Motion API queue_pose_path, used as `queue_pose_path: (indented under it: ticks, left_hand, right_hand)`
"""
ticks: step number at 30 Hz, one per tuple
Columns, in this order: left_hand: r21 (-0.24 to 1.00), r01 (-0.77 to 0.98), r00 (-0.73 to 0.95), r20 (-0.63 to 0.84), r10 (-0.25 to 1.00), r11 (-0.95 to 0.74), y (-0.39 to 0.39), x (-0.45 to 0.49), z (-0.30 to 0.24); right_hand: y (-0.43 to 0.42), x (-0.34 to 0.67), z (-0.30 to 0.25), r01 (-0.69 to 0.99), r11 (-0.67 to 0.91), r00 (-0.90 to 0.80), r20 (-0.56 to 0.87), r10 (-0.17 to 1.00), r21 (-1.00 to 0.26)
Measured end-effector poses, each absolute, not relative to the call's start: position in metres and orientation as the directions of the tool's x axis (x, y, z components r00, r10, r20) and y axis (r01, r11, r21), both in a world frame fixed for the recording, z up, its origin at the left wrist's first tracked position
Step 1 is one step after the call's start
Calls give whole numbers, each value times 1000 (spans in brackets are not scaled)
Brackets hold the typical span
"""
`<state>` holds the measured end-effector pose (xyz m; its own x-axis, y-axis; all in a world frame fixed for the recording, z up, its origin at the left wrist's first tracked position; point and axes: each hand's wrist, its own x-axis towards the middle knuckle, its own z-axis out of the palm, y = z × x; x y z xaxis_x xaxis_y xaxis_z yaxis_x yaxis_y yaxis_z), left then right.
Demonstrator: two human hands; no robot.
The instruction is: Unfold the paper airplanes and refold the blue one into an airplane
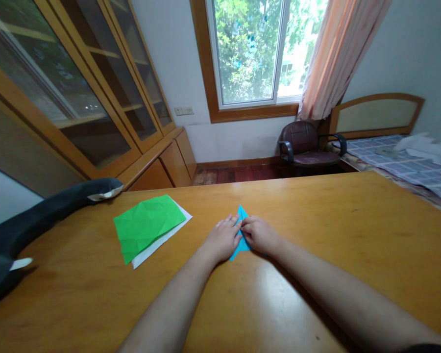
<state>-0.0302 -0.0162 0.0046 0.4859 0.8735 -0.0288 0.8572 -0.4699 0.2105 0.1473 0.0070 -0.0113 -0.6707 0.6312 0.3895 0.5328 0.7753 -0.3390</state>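
A piece of folded blue paper (242, 244) lies on the wooden table (338, 220), its pointed tip facing away from me. My left hand (224, 237) rests flat on its left side with the fingers stretched out, pressing it down. From the right, my right hand (259, 233) has its fingers curled and closed at the paper's middle, close to the left fingertips. Both hands cover much of the paper, so the fold between them is partly hidden.
Left of my hands lies a creased green sheet (147, 225) over a white sheet (161, 248). A black-and-white plush-looking object (51, 208) sits at the table's left edge. Beyond the table stand a glass-door cabinet (147, 147), an office chair (305, 142) and a bed (407, 157).
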Motion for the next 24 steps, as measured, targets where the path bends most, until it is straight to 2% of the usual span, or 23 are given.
queue_pose_path:
  ticks: [6, 16, 24]
  left_hand:
    - [215, 844, 506, -18, 862, -491, -11, -30, 8]
    - [228, 808, 526, 138, 839, -544, 13, -39, 4]
    - [267, 848, 460, 62, 886, -459, 18, -33, 9]
  right_hand:
    - [6, 146, -11, 579, 758, -668, 358, 652, -300]
    - [8, 144, -11, 594, 745, -656, 354, 667, -302]
    - [9, 144, -11, 598, 746, -656, 356, 666, -294]
